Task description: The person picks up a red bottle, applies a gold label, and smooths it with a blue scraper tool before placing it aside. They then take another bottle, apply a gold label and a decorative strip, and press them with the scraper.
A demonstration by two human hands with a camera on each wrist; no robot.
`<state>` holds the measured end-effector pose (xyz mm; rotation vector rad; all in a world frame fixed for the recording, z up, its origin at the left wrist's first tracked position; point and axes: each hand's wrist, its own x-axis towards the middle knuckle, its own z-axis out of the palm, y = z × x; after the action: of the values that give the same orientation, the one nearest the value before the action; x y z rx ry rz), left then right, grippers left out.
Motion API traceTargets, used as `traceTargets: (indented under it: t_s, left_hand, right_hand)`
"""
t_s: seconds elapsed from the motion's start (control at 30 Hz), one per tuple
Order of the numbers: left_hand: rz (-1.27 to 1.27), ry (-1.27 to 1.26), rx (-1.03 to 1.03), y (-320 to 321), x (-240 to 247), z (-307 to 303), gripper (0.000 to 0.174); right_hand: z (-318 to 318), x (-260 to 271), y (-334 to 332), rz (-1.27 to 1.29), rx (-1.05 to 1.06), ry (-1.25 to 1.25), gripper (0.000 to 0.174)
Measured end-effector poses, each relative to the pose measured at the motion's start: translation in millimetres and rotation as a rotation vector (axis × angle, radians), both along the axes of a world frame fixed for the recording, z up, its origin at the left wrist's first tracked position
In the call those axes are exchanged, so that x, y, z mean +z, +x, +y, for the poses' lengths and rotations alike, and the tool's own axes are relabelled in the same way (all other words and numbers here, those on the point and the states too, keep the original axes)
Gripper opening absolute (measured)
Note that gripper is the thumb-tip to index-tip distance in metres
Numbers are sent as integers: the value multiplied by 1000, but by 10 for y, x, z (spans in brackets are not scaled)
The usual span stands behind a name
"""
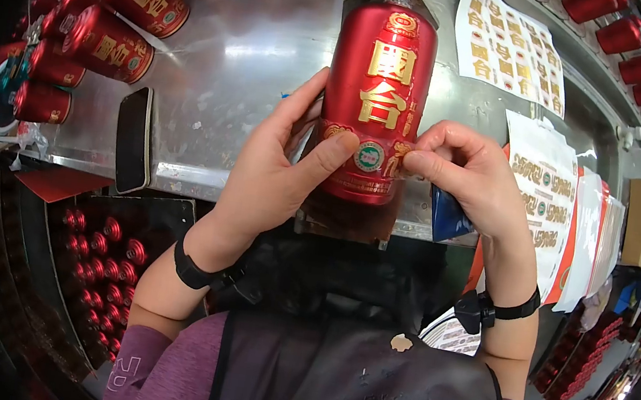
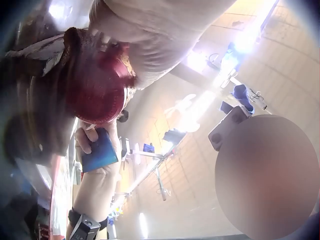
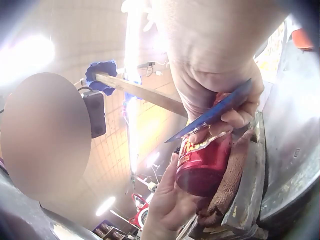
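A red bottle (image 1: 378, 70) with gold characters lies on its back in a padded cradle (image 1: 345, 226), its neck pointing away. My left hand (image 1: 273, 157) grips its left side near the base, thumb pressing on a clear-edged label strip (image 1: 371, 156) with gold print and a green round seal. At the strip's right end, the thumb and forefinger of my right hand (image 1: 470, 171) come together on the label. A blue flat card (image 1: 450, 215) is held in the other fingers of that hand. The right wrist view shows the card (image 3: 215, 112) across the palm, close over the bottle (image 3: 205, 170).
Several red bottles (image 1: 114, 47) stand at the left of the metal bench (image 1: 235, 51), near a phone (image 1: 134, 139). Label sheets lie to the right, one farther back (image 1: 511, 43) and one nearer (image 1: 536, 188). A crate of red caps (image 1: 105, 269) sits below left.
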<state>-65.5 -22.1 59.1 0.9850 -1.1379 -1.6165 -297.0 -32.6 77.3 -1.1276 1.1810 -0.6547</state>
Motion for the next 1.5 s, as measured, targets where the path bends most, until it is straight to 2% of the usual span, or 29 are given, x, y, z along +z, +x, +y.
traceTargets:
  t_s: [0.47,0.77,1.0,1.07,1.1,1.17,1.2,1.27,1.33,1.4,1.5]
  left_hand:
    - [108,22,-25,-4,8,9,71]
    - [67,33,-36,-5,12,4,68]
    - [64,24,-31,-14,20,9,63]
    - [57,66,-25,4,0,11,75]
    - [56,60,-28,30,-40,21,75]
    - [-360,-250,-45,108,-113,45,99]
    - [-699,-500,-67,143,8,51,120]
    - [-1003,-734,-42,19,220,83,123]
    - [-987,-674,-78,6,189,83,124]
    - [-971,-616,-114,-3,159,69,125]
    - [-877,-618,-86,33,127,37,130]
  right_hand:
    - [-8,-14,-32,49,39,18,10]
    - [-19,-88,-23,-3,19,-55,15]
    - [-25,-51,-32,-5,60,19,13]
    - [-20,-55,-40,13,57,20,13]
    - [-17,-43,-43,54,53,15,13]
    - [-13,-39,-69,93,43,-1,15]
    - [4,-67,-114,120,-24,-40,23]
    - [13,-117,-244,142,-113,-122,32]
    - [-22,-168,-368,72,-185,-104,30]
    - [-31,-148,-397,120,-191,-145,29]
    - [41,-138,-215,-49,-191,-100,33]
